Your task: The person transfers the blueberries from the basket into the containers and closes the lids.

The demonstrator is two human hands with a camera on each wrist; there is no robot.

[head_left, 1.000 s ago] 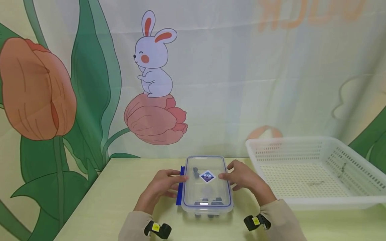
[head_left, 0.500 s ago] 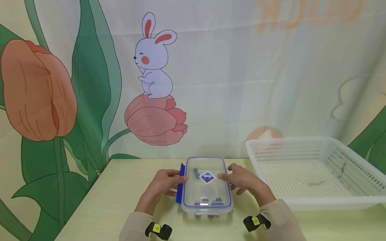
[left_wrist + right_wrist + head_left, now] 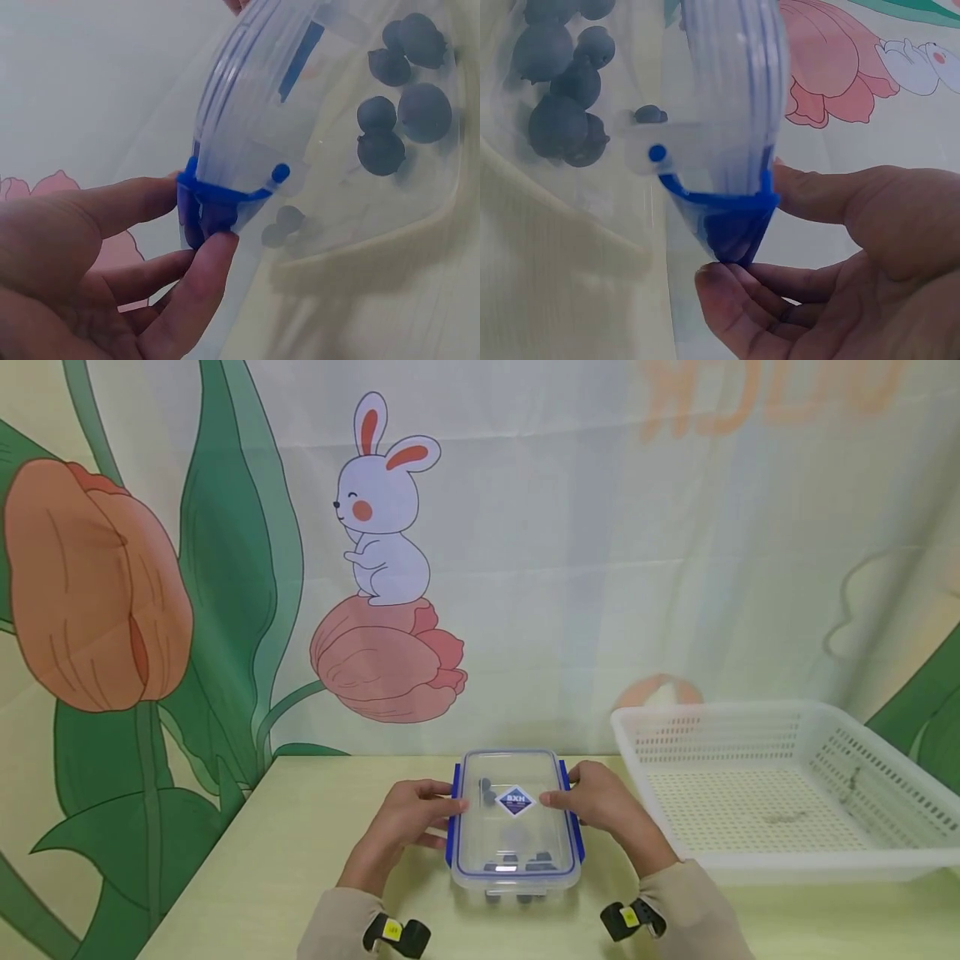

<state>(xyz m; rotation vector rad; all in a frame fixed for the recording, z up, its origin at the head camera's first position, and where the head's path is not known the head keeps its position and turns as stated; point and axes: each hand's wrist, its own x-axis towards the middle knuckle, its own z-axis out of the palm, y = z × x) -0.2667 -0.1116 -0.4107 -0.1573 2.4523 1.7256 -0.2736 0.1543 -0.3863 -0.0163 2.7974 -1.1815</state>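
Note:
A clear plastic food container (image 3: 483,843) with a diamond-shaped label sits on the table under its lid. Several dark round fruits that look like blueberries (image 3: 424,112) show through its walls. At its left side my left hand (image 3: 405,818) pinches the blue latch (image 3: 217,193), thumb by the lid's edge and fingers curled underneath. Opposite, my right hand (image 3: 600,795) holds the other blue latch (image 3: 720,201) the same way, with the thumb over the lid rim and fingertips against the latch's underside. Both latches stand out along the sides; whether either is fastened I cannot tell.
A white perforated plastic basket (image 3: 780,862) stands to the right, close to my right forearm. The pale table (image 3: 292,852) reaches back to a hanging cloth (image 3: 540,568) printed with tulips and a rabbit. Dark camera straps are on both wrists.
The right latch, hidden before, has come up into view beside the lid, and my right fingers have shifted with it. The left latch has swung slightly up and inward. The container stays put.

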